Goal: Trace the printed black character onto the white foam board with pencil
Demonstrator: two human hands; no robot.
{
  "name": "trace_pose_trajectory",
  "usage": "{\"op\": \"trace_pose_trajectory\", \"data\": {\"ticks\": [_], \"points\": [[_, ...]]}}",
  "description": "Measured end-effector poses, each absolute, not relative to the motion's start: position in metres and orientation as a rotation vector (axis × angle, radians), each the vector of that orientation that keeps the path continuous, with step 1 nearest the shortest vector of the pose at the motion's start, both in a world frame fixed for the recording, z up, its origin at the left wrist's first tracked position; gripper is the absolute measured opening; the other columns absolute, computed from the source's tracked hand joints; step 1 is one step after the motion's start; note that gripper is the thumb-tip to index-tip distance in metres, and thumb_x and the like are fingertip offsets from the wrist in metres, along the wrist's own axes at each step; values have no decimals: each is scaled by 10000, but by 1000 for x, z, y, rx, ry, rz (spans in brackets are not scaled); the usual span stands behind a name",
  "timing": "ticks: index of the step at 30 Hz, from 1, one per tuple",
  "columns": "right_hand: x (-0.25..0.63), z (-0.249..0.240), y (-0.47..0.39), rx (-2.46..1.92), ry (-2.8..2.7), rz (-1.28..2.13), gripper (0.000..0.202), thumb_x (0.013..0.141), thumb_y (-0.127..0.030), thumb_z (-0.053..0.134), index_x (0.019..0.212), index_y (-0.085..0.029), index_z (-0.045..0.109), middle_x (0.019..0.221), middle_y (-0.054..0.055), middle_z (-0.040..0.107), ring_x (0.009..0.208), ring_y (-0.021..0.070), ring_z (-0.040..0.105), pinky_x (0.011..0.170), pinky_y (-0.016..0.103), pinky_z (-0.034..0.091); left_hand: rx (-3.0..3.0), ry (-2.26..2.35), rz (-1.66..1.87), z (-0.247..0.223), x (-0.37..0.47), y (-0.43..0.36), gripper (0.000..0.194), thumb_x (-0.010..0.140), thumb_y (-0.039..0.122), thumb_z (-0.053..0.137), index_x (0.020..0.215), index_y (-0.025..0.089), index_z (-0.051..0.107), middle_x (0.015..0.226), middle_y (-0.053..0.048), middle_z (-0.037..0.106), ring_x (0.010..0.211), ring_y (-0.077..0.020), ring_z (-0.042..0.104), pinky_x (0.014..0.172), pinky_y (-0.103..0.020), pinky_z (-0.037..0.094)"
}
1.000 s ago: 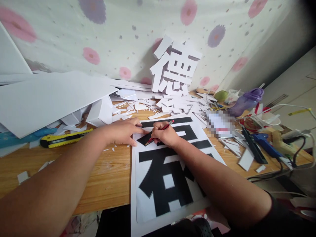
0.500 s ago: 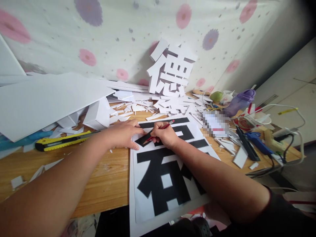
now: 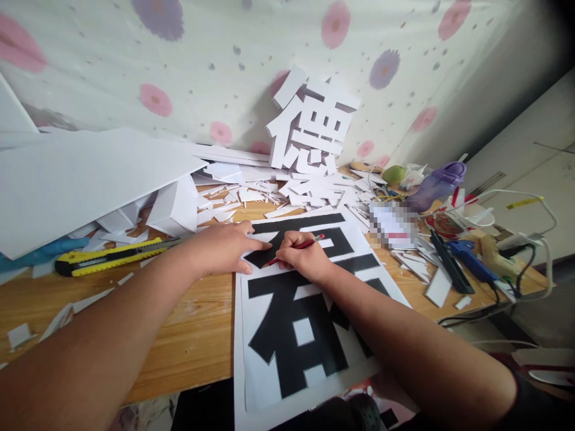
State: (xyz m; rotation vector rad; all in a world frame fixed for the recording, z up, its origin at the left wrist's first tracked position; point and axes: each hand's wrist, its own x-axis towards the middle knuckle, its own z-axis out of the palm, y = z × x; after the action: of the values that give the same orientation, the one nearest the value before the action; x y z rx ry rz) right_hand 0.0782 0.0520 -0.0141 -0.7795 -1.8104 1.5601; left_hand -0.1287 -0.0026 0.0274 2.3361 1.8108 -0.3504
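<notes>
A red pencil point(image 3: 309, 242) is gripped in my right hand point(image 3: 302, 256), its tip down on a black printed character point(image 3: 309, 335). That character lies on a white sheet point(image 3: 240, 383), which rests on a slightly larger white board and reaches past the table's front edge. My left hand point(image 3: 227, 246) presses flat near the sheet's upper left, fingers spread and the index finger pointing toward the pencil tip. Part of the character's right side is hidden under my right forearm.
A yellow utility knife point(image 3: 112, 256) lies left on the wooden table point(image 3: 188, 335). Behind stand white foam-board offcuts point(image 3: 309, 191) and a raised white character point(image 3: 309, 123). Right are a blue glue gun point(image 3: 471, 260), a black-handled tool point(image 3: 451, 263), a purple bottle point(image 3: 435, 185) and cords.
My right hand and the pencil have shifted slightly right and down along the black stroke. My left hand stays on the sheet, its index finger stretched a little further right.
</notes>
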Motion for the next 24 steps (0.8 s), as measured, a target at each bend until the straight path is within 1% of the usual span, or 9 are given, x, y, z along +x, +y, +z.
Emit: {"op": "trace_pose_trajectory", "data": {"ticks": [3, 6, 13, 17, 21, 24], "points": [[82, -16, 56, -815, -1800, 1530, 183, 641, -250, 639, 521, -226, 502, 479, -29, 597, 457, 103, 501, 477, 232, 368, 2337, 1816, -367, 27, -130, -3, 623, 855, 489, 736, 1446, 559, 551, 1379, -98, 609, 1204, -392, 643, 976, -510, 488], [86, -17, 62, -857, -1772, 1497, 192, 637, -258, 634, 519, -231, 485, 470, -25, 594, 457, 113, 512, 471, 235, 366, 2332, 1828, -382, 28, -130, -3, 621, 857, 480, 741, 1439, 578, 547, 1392, -100, 603, 1199, -402, 650, 981, -527, 486], [90, -13, 69, -936, -1743, 1425, 196, 635, -233, 618, 500, -231, 476, 458, -19, 588, 439, 113, 492, 451, 238, 345, 2332, 1822, -394, 27, -129, -2, 629, 859, 462, 747, 1447, 564, 546, 1446, -108, 584, 1210, -404, 656, 1016, -542, 475], [91, -11, 70, -980, -1708, 1409, 194, 622, -218, 610, 482, -231, 476, 441, -20, 586, 435, 113, 491, 451, 237, 355, 2335, 1822, -390, 27, -129, -3, 634, 861, 437, 747, 1455, 537, 552, 1456, -126, 582, 1225, -415, 651, 1029, -553, 465], [91, -12, 70, -980, -1674, 1430, 178, 605, -222, 606, 484, -235, 475, 437, -23, 585, 438, 123, 518, 452, 240, 369, 2341, 1800, -380, 30, -127, -5, 656, 868, 381, 738, 1463, 559, 526, 1425, -118, 608, 1234, -406, 643, 1014, -528, 471], [91, -14, 71, -944, -1676, 1435, 190, 601, -224, 603, 478, -238, 458, 427, -26, 567, 437, 121, 512, 454, 240, 358, 2331, 1783, -370, 30, -126, -5, 638, 862, 355, 738, 1426, 587, 549, 1435, -96, 610, 1262, -400, 626, 1015, -506, 469]]}}
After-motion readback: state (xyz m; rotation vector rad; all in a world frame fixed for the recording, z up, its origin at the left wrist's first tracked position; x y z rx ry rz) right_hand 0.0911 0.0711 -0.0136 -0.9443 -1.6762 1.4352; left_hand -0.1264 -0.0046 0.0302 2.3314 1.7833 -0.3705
